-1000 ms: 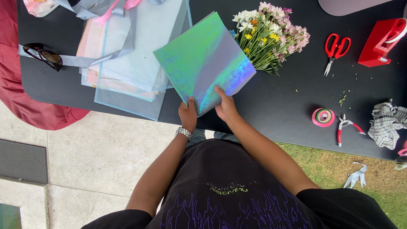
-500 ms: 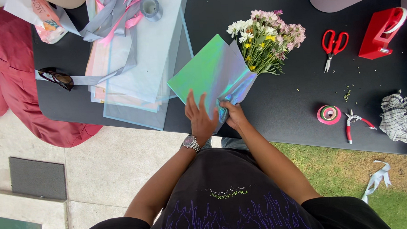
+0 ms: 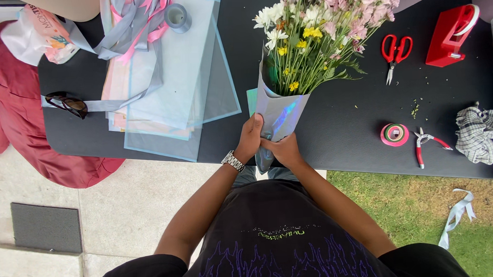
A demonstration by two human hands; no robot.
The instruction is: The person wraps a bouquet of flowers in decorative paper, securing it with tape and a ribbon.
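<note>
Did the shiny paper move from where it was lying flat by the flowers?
Yes. The shiny paper lay beside the flowers, left of the red scissors; now it wraps their stems, gripped by the left hand and right hand.

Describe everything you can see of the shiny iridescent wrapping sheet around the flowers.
The iridescent wrapping sheet looks like thin glossy film, silvery with green and blue glints. It is rolled into a cone around the stems of the bunch of white, pink and yellow flowers, wide mouth open toward the blooms, narrow end gathered. The left hand and right hand both clasp that narrow end at the near edge of the black table.
</note>
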